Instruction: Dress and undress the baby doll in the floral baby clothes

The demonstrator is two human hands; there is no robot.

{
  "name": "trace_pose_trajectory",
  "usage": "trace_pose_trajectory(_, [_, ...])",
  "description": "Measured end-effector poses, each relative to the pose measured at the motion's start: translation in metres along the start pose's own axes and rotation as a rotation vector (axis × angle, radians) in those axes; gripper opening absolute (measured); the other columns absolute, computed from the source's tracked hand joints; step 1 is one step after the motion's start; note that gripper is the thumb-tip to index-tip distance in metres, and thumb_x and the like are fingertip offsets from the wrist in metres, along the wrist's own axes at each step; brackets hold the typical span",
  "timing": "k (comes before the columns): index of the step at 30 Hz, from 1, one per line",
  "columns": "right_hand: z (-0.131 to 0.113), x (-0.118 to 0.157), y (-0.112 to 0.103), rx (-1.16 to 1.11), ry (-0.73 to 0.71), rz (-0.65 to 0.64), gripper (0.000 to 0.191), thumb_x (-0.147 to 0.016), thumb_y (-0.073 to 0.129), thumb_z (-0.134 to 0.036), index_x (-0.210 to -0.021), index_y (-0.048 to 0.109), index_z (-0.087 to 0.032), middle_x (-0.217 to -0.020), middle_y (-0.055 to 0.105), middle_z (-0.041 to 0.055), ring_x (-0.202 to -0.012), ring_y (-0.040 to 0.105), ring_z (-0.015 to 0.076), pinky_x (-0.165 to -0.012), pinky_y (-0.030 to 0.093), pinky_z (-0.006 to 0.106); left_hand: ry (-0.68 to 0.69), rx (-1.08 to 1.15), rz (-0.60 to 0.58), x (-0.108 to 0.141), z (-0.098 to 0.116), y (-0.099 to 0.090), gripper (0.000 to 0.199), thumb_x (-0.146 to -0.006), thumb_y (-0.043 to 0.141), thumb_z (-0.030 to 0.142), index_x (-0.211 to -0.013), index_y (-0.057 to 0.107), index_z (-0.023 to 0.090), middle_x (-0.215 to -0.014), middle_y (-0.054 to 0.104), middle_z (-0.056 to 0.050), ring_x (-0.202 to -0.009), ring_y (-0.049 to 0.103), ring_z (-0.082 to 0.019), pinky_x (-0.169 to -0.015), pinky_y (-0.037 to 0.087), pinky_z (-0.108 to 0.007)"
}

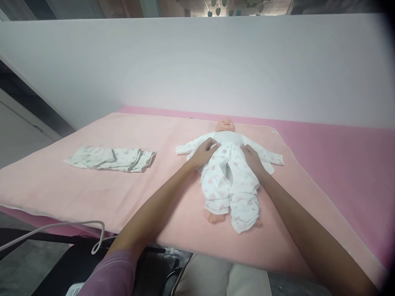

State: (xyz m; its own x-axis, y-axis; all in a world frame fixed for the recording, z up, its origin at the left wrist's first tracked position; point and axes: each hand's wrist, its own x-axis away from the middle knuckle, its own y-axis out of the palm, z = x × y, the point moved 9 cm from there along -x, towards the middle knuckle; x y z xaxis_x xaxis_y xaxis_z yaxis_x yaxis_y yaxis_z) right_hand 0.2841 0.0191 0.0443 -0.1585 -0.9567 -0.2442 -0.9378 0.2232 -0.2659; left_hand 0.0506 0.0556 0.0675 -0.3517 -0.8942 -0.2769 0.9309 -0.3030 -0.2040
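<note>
Purple sleeve (111, 273) nearest, folded printed cloth (108, 159) lies on the pink surface (92, 191), then the left hand (203, 153) touches the waist of printed pants (216, 179) on a face-up doll (225, 126), opposite the right hand (252, 159), whether either grip is closed being unclear.

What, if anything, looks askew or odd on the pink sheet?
The trousers on the doll sit unevenly: the foot nearer the left hand shows plainly, while the other foot is mostly covered. No spill shows.
</note>
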Motion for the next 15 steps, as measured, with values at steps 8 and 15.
trace_pose_trajectory(8, [-0.052,-0.022,0.006,0.357,-0.241,-0.103,0.048,-0.102,0.063,-0.045,-0.072,0.032,-0.024,-0.068,0.038,-0.0026,-0.069,0.036,0.017,-0.067,0.03,0.033,0.146,-0.271,-0.101,-0.023,0.029,0.003,0.026,-0.112,0.057,0.048,-0.101,0.053,0.025,-0.079,0.056,0.001,-0.073,0.049,-0.019,-0.074,0.036,-0.034])
trace_pose_trajectory(15, [0.024,-0.012,0.01,-0.301,0.266,-0.024,0.05,-0.095,0.073,-0.076,-0.09,0.067,-0.026,-0.089,0.073,0.0053,-0.09,0.068,0.0278,-0.084,0.059,0.039,-0.147,-0.112,0.085,-0.01,-0.032,-0.006,0.054,-0.102,0.066,0.071,-0.082,0.054,0.023,-0.08,0.058,0.0,-0.081,0.054,-0.02,-0.081,0.043,-0.034])
